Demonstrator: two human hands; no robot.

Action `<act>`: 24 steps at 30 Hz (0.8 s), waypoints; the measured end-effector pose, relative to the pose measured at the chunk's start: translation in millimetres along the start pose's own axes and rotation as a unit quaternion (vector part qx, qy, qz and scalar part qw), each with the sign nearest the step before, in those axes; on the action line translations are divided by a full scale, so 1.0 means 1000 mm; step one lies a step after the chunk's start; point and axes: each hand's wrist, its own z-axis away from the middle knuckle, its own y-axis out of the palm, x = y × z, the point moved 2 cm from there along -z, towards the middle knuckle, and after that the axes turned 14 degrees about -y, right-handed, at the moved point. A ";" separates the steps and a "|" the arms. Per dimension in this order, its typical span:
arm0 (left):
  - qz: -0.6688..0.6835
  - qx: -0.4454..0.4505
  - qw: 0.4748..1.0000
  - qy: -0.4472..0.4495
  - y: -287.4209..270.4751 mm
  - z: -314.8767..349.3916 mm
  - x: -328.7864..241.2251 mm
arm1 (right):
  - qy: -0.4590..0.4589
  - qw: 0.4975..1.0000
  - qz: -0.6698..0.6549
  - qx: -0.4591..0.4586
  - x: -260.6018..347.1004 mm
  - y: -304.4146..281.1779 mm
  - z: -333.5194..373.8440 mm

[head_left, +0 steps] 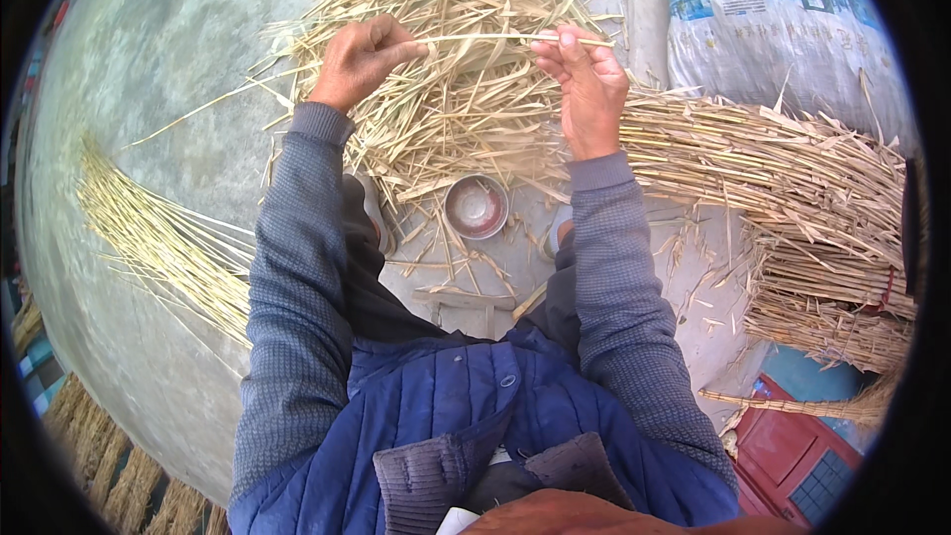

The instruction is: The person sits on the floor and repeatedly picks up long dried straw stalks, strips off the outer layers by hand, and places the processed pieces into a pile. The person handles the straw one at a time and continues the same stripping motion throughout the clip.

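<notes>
A thin, pale dry stalk [485,37] is stretched level between my two hands, above a heap of stripped dry leaves [436,109]. My left hand [359,64] pinches its left end between thumb and fingers. Near the right end, my right hand [586,84] grips it with thumb and fingers, and a short tip sticks out past them. Below the hands, between my feet, stands a small round metal bowl [452,214] with a reddish inside. To the left lies a loose bundle of slender, bare yellowish stalks [168,238].
A thick stack of unstripped stalks [733,154] lies to the right, with a white and blue woven sack [783,40] behind it. A red object [783,446] sits at lower right. Brown straw bundles [99,446] lie at lower left. The concrete floor [178,89] carries leaf scraps.
</notes>
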 end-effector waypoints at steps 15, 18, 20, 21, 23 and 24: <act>-0.102 -0.091 0.971 0.196 0.055 0.014 -0.057 | 0.026 0.997 0.033 0.069 0.007 0.016 0.017; -0.155 -0.084 0.962 0.209 0.052 0.012 -0.051 | 0.026 0.994 0.087 0.058 0.003 0.013 0.017; -0.183 -0.088 0.955 0.215 0.047 0.012 -0.049 | 0.032 0.993 0.102 0.050 -0.007 0.013 0.021; -0.198 -0.088 0.951 0.220 0.045 0.013 -0.048 | 0.023 0.992 0.120 0.042 -0.011 0.013 0.022; -0.211 -0.102 0.944 0.233 0.042 0.014 -0.046 | 0.029 0.992 0.119 0.022 -0.019 0.014 0.025; -0.228 -0.100 0.940 0.232 0.042 0.014 -0.045 | 0.021 0.993 0.116 0.008 -0.023 0.015 0.027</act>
